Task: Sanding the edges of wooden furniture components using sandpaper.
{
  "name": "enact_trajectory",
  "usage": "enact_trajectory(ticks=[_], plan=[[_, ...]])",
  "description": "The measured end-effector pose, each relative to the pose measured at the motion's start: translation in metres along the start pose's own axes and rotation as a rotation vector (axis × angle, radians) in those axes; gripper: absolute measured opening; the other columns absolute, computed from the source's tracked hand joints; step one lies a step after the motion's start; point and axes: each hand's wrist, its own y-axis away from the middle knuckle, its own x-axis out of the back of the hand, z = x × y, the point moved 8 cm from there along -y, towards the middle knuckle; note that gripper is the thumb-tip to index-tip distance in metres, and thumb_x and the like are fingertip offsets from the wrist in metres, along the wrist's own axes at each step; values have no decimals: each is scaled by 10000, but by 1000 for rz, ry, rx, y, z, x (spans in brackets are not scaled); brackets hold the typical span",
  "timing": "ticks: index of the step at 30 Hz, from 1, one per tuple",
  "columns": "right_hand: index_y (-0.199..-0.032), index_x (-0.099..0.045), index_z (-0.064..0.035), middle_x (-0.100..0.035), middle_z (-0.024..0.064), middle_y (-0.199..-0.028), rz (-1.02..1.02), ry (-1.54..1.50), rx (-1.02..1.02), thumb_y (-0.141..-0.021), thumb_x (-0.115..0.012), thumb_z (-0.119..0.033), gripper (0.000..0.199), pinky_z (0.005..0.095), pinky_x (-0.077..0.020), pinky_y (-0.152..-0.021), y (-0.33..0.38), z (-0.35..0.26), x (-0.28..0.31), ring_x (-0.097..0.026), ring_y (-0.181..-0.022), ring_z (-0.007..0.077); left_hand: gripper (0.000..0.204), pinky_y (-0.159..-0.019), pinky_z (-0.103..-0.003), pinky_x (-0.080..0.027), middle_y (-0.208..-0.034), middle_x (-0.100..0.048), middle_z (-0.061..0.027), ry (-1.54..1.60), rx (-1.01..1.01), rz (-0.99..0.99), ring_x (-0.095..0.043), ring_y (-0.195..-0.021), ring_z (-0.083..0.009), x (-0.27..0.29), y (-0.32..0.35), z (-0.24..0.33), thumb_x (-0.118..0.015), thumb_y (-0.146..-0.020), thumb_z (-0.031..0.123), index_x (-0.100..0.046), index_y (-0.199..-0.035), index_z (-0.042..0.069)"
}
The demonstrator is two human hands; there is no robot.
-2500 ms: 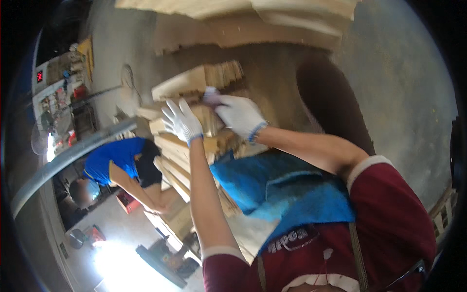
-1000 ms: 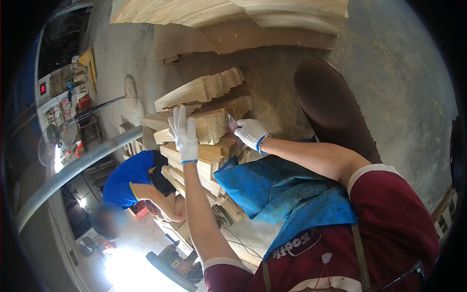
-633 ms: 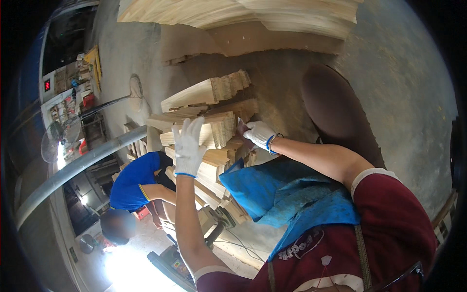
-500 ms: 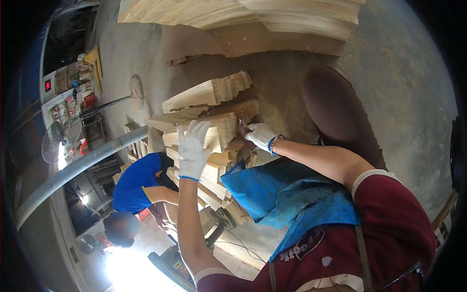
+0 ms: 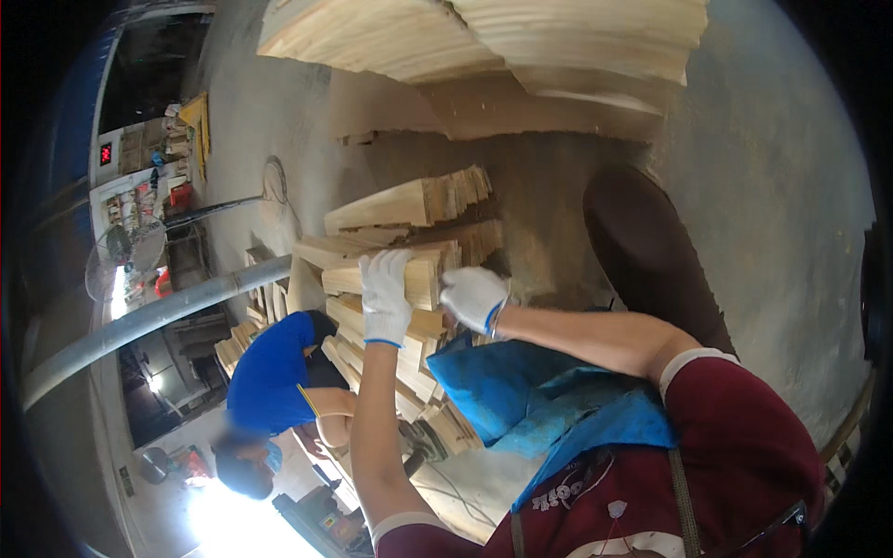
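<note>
A bundle of pale wooden boards lies on top of a stack of similar boards in the middle of the view. My left hand, in a white glove, lies flat against the bundle's near side, fingers pointing up. My right hand, also in a white glove, is closed around the bundle's right end. The bundle is clamped between the two hands. Another layer of boards rests just above it. A blue apron hangs below my right forearm.
A person in a blue shirt crouches left of the stack. A grey pipe runs across the left, with a fan behind it. Large board piles fill the top. A dark rounded object stands on the right.
My left hand, held open with fingers spread, has come down flat on the bundle's side. My right hand has closed on its end. The person in blue has shifted lower.
</note>
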Motion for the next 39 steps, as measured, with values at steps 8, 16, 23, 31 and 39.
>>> enact_trajectory(ticks=[8, 16, 23, 31, 39], plan=[[-968, -679, -99, -664, 185, -887, 106, -305, -57, -838, -458, -269, 308, 451, -501, -753, 20, 2, 26, -638, -823, 377, 496, -1108, -508, -234, -1214, -542, -113, -2, 69, 37, -466, -1189, -318, -9, 24, -19, -605, -725, 80, -518, -1213, 85], [-1012, -667, -66, -662, 220, -961, 542, 145, -269, -802, -503, -183, 291, 495, -487, -778, -41, 247, -43, -626, -871, 416, 517, -1075, -523, -271, -1181, -534, -137, 93, 26, 94, -475, -1152, -338, 1, -1, 11, -559, -690, -57, -499, -1193, 50], [-862, -621, -6, -645, 237, -848, 158, 29, -229, -815, -499, -161, 203, 503, -483, -759, -33, 74, -49, -630, -846, 406, 484, -1075, -518, -276, -1176, -533, -135, 74, 64, 90, -469, -1161, -338, 11, 8, 18, -549, -720, -43, -499, -1193, 50], [-1129, -644, -108, -660, 188, -999, 508, -95, -353, -822, -494, -211, 357, 460, -488, -820, -8, 174, 7, -616, -927, 391, 428, -1052, -513, -300, -1163, -542, -126, 94, 14, 165, -483, -1146, -326, 11, -17, 18, -535, -753, -10, -524, -1175, 57], [-1015, -691, -66, -648, 231, -996, 223, 39, -596, -872, -509, -249, 295, 467, -502, -777, -107, 241, -50, -629, -929, 395, 388, -1053, -509, -312, -1144, -534, -104, 50, 73, 102, -495, -1130, -299, 5, 8, 5, -541, -776, 30, -515, -1160, 77]])
